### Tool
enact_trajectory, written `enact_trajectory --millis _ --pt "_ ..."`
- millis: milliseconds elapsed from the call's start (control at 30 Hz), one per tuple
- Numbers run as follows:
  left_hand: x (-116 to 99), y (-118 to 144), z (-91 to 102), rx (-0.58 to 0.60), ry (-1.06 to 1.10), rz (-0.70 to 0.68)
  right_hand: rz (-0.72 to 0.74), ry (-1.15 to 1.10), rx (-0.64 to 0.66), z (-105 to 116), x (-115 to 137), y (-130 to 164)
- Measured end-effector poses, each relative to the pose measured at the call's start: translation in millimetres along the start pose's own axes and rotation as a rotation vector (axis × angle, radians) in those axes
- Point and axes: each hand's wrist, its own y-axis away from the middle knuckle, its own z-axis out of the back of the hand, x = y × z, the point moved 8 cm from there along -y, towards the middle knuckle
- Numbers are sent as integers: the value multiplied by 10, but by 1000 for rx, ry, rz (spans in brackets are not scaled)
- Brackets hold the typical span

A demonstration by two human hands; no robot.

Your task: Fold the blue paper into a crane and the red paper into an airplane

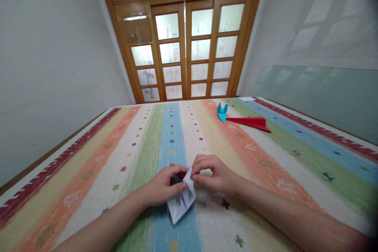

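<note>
Both hands meet low at the middle of the view over a striped cloth [141, 141] that covers the tabletop. The left hand [163, 185] is curled, its fingertips pinching the left upper edge of a folded white paper [180, 204]. The right hand [211, 173] is also curled, thumb and forefinger nipping the paper's top corner, just beside the left hand's fingertips, so that the two hands nearly touch above it. The paper is creased into a pointed shape; its lower part hangs down toward the person and seems to rest on the cloth below the hands, on the blue stripe. Something dark shows in the gap between the left fingers and the paper, but it is too small to tell what it is. Well beyond the right hand, toward the far right of the cloth, lies a small blue folded figure [222, 112] with two raised points, and touching or just beside it on its right a flat red paper dart [251, 122], its tip pointing away to the right. Both lie loose on the cloth, well apart from either hand; no box, tray or other container holds them. Past the far edge of the tabletop stands a wooden door [184, 47] with frosted glass panes. Against the wall to the right of the right hand leans a glass sheet [319, 94].
</note>
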Motion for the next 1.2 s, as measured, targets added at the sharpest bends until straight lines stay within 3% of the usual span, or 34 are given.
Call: enact_trajectory --millis 133,267,400,567,767,1200 --pt "131 14 -105 84 320 95 -57 -48 -12 -17 -50 0" --pt "194 6 -160 123 480 127 -144 -116 -16 -24 -152 12" --pt "260 -31 -72 47 558 168 -290 -260 -70 9 -386 52" --pt "416 -43 102 -131 635 280 -438 -513 -198 93 -712 101" --pt "508 -51 159 -221 807 313 -450 -564 -290 166 -853 119" --pt "614 -86 231 -237 996 264 -432 -521 -192 98 -751 110"
